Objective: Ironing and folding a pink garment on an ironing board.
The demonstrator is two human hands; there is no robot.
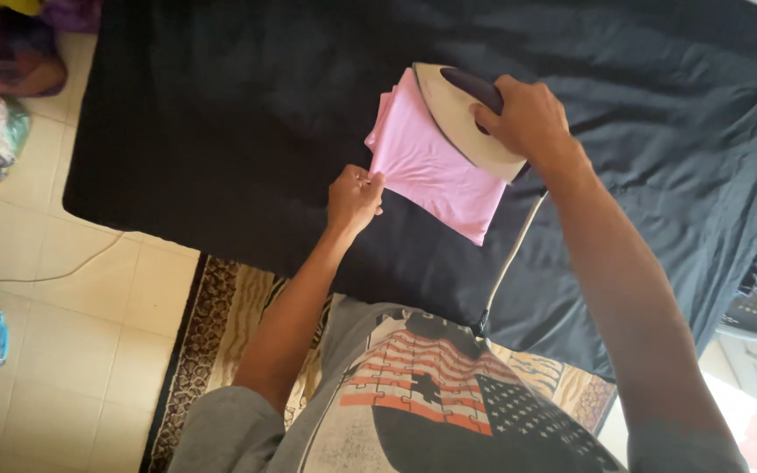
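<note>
There is only the one view, from the camera on the person's head, looking almost straight down past the chest and arms. It sits close above the black-draped tabletop (221, 131), with tiled floor (63, 289) showing at the left edge.

A table (221, 131) is seen draped in a dark, creased cloth (641, 114). On it a folded pink garment (427, 171) is laid flat, and an iron (457, 118) is pressed onto that.

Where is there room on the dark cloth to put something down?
The black cloth-covered surface lies bare left of the folded pink cloth, and at the right toward the creased edge. It is crowded in the middle: the left hand pinches the pink cloth, the right hand grips the cream iron.
</note>
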